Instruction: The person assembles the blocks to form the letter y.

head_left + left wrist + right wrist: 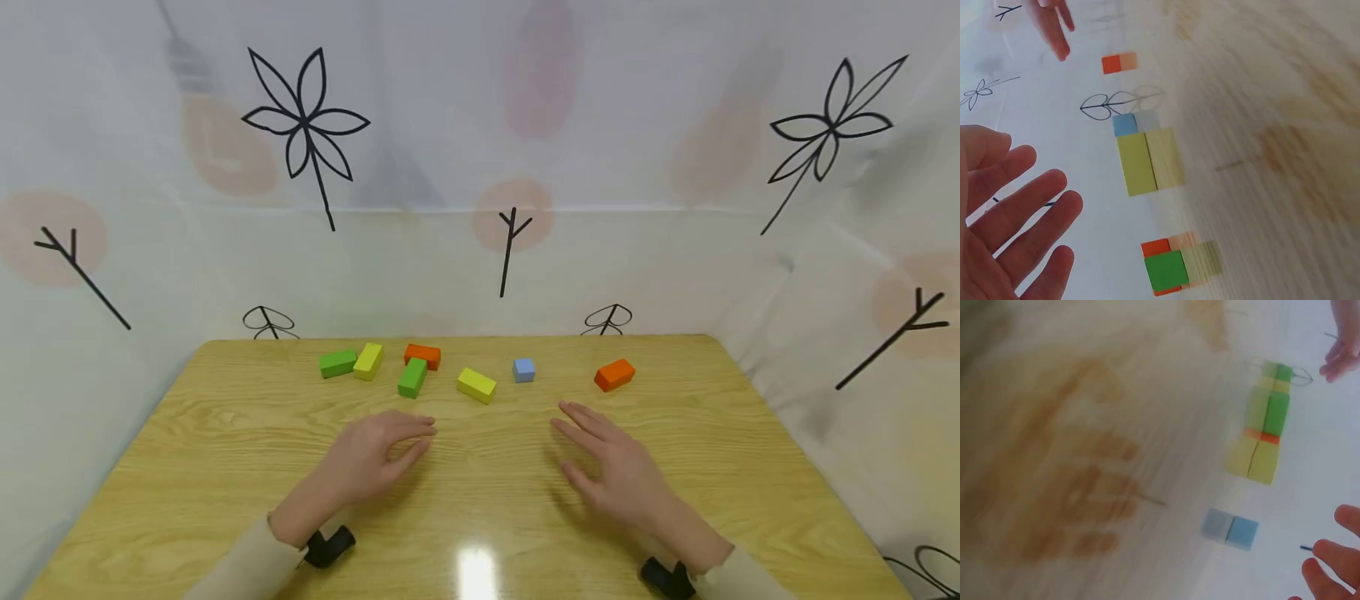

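Observation:
My left hand [372,454] hovers over the left half of the table with its fingers fairly straight, holding nothing. Opposite it, my right hand [617,467] is spread a little and holds nothing either. Beyond the left hand lie a green block [412,377], an orange block [423,357] just behind it, a yellow block [368,362] and another green block [338,363]. Between the two hands, farther back, are a second yellow block [476,386] and a small blue cube [523,371]. Past the right fingertips sits another orange block [615,375].
The wooden table [480,467] is glossy and mirrors the blocks in both wrist views. A pale cloth [420,267] with drawn plants rises behind its far edge and along both sides. Each wrist bears a black camera mount [330,547].

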Motion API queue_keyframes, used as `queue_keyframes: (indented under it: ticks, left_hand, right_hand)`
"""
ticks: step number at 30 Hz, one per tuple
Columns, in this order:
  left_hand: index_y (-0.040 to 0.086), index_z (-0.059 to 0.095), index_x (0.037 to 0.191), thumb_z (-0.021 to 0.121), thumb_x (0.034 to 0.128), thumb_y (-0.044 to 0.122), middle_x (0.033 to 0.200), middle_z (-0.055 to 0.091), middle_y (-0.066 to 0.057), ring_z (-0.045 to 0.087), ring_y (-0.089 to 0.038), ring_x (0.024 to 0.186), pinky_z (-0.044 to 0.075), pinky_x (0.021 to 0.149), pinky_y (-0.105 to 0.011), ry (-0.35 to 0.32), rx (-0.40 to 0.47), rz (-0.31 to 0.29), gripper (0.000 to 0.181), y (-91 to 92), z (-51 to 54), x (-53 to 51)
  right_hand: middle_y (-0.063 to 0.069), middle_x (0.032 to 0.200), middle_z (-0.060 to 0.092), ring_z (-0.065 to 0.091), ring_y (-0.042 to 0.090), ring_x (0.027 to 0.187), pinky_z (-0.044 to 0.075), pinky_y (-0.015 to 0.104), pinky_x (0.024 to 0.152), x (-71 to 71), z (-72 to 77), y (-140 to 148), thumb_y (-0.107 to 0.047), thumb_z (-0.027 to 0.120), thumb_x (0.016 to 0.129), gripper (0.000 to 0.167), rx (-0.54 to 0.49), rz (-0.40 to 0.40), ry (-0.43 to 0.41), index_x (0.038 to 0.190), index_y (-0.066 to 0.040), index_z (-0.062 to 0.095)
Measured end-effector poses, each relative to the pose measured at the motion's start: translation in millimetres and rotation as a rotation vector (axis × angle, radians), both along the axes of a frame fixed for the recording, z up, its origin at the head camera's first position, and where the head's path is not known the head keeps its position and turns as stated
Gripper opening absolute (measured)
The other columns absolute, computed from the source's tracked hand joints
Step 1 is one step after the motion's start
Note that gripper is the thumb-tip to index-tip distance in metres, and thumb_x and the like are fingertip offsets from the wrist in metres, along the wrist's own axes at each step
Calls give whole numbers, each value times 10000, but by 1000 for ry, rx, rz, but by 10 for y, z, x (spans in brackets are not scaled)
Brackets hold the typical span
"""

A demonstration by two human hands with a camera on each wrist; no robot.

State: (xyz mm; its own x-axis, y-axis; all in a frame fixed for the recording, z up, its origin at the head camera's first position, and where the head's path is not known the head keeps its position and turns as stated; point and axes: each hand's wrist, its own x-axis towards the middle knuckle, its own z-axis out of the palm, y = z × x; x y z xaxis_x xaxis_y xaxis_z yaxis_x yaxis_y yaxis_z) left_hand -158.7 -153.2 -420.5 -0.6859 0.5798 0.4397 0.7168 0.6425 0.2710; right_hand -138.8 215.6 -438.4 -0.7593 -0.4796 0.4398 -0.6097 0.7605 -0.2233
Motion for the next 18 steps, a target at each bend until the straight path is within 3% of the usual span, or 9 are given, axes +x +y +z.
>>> queue_keyframes:
  ticks: [5, 10, 18]
  left_hand:
    - [190, 750, 1141, 682, 962, 252, 1108, 726, 64, 684, -122, 1000, 560, 821, -367, -99, 75, 38, 201, 91, 31, -85]
    - [177, 742, 1124, 677, 969, 240, 1052, 728, 45, 676, -121, 920, 547, 754, -372, -190, 168, 60, 180, 163, -2, -220]
    - [157, 724, 1136, 697, 954, 194, 1063, 710, 48, 668, -113, 918, 543, 790, -370, -297, 273, 106, 188, 289, -70, -457]
  right_hand:
    - [84, 1438, 542, 528, 355, 1277, 488, 566, 931, -59, -14, 32, -164, 744, 888, 497, -133, -27, -64, 1364, -96, 620]
    - [102, 1357, 610, 573, 365, 1224, 466, 580, 948, -164, -36, 88, -100, 721, 905, 417, -273, -36, -106, 1314, -60, 650]
    - [127, 1256, 666, 612, 373, 1145, 490, 568, 913, -326, -6, 197, -89, 688, 931, 330, -428, -137, -188, 1257, -40, 680]
